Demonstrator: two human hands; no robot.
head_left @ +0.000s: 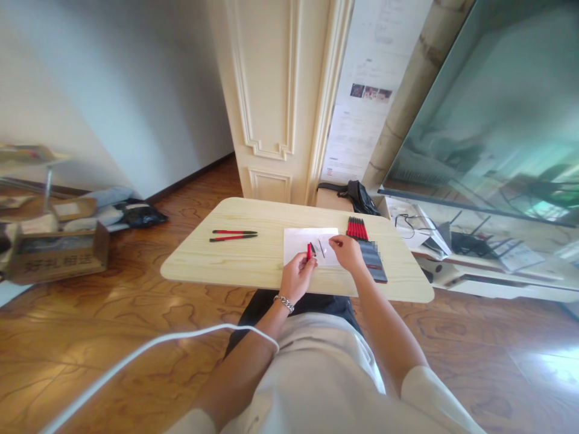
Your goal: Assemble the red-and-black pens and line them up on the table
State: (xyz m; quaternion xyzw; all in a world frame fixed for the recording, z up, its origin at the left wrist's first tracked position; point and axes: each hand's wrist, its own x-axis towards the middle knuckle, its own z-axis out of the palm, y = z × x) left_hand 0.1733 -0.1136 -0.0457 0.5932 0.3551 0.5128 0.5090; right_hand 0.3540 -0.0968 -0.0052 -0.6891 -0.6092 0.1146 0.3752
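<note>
My left hand [296, 274] is closed around a short red pen part [309, 251], held upright over a white sheet of paper [301, 241]. My right hand [347, 251] is pinched shut just to its right, over the same sheet; what its fingers hold is too small to make out. A thin dark piece [321, 248] lies on the paper between my hands. A row of several red and black pens [365, 248] lies right of my right hand. Two more red and black pens [233, 235] lie at the table's left.
The small light wooden table [217, 265] stands over my lap on a wooden floor. A cardboard box [56, 253] and bags sit far left. A black bag [359, 196] lies behind the table. A low glass-fronted shelf [474, 241] with cables is at right. A white cable [136, 355] crosses my left arm.
</note>
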